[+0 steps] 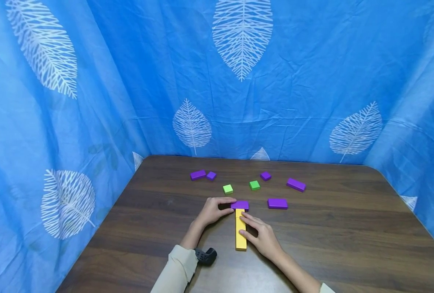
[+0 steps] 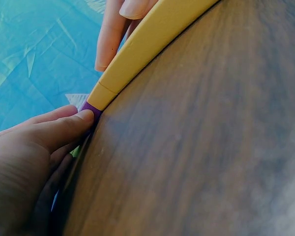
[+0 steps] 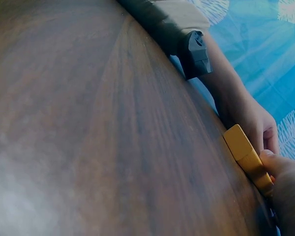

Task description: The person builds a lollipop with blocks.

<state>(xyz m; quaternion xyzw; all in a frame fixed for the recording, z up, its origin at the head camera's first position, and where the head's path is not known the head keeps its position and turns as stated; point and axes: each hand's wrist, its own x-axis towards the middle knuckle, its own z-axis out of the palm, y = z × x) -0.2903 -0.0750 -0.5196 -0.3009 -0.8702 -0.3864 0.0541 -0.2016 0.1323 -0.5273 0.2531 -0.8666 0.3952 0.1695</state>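
Note:
A purple block lies crosswise at the far end of a yellow strip, forming a T; a seam crosses the yellow near that end. My left hand pinches the purple block's left end, thumb on the near side and a finger along the far side. In the left wrist view the left thumb presses the purple block beside the yellow strip. Extended fingers of my right hand touch the yellow strip, thumb nearer me. The right wrist view shows its thumb against the yellow strip.
Beyond the hands lie a light green block, a darker green block and several more purple pieces, including an oblong at the right. The brown table ends at a blue leaf-patterned curtain. A black wrist device sits at the left cuff.

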